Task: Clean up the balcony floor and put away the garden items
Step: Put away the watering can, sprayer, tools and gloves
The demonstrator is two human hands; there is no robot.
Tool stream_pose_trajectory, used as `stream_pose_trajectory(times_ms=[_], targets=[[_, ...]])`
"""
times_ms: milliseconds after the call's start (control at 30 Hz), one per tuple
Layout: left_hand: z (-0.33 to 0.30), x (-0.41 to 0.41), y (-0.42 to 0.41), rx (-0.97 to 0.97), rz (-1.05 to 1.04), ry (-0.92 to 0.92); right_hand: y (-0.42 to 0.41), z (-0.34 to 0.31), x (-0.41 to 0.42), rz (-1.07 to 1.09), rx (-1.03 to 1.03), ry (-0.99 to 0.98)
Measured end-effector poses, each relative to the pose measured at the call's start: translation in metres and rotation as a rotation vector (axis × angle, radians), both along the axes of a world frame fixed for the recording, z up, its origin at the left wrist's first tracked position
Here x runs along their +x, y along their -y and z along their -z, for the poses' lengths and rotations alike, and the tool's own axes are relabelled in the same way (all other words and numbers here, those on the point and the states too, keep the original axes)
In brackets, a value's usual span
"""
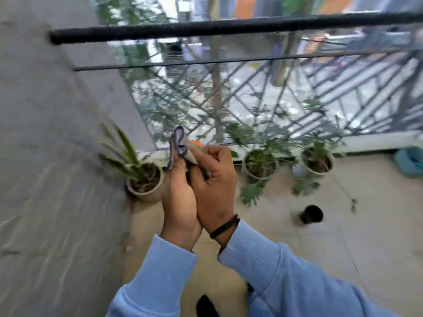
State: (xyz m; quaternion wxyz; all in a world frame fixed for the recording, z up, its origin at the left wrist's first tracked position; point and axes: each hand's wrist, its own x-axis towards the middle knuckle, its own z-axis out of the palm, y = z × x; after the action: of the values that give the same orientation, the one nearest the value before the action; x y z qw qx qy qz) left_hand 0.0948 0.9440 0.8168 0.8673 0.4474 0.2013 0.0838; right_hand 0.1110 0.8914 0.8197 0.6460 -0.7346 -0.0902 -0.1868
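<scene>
Both my hands are raised together at chest height in front of the railing. My left hand and my right hand press against each other and hold a small pale cloth with a purple edge. The cloth sticks up above my fingertips, and my right fingers are curled round its lower part. Below on the beige floor lies a small black pot on its side. Three potted plants stand along the railing: a spiky one at the left, a leafy one in the middle, another to its right.
A grey wall closes the left side. The black metal railing runs across the front, with the street far below. A teal object sits at the right edge by the white kerb. My dark shoe shows at the bottom.
</scene>
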Motion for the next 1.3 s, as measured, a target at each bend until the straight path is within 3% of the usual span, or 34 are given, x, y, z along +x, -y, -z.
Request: stream_pose_trajectory(times_ms=[133,200,267,400,600,900,1000,1100,1233,1300], targets=[[-0.013,0.024,0.090,0.061,0.187,-0.025,0.092,0.007,0.018,0.111,0.065,-0.016],[-0.017,0.035,0.144,0.026,0.378,0.054,0.144,0.008,0.024,0.180,0.087,-0.030],[-0.022,0.047,0.196,0.051,0.505,0.018,0.198,0.008,0.031,0.233,0.080,-0.045],[-0.034,0.074,0.305,-0.116,0.623,-0.038,0.311,0.007,0.051,0.320,0.093,-0.024],[-0.032,0.112,0.460,-0.063,0.754,-0.052,0.467,0.003,0.079,0.520,0.044,0.018],[-0.024,0.167,0.603,-0.036,0.974,0.021,0.622,0.018,0.129,0.652,-0.002,-0.053],[-0.023,0.195,0.646,-0.109,1.065,0.078,0.670,0.027,0.162,0.741,-0.008,-0.092],[-0.009,0.239,0.690,0.133,1.112,0.113,0.739,0.031,0.196,0.740,0.012,-0.142],[0.010,0.312,0.767,0.773,0.963,0.294,0.851,0.022,0.239,0.505,0.067,-0.264],[0.011,0.339,0.803,0.827,0.953,0.365,0.890,0.015,0.250,0.417,0.094,-0.288]])
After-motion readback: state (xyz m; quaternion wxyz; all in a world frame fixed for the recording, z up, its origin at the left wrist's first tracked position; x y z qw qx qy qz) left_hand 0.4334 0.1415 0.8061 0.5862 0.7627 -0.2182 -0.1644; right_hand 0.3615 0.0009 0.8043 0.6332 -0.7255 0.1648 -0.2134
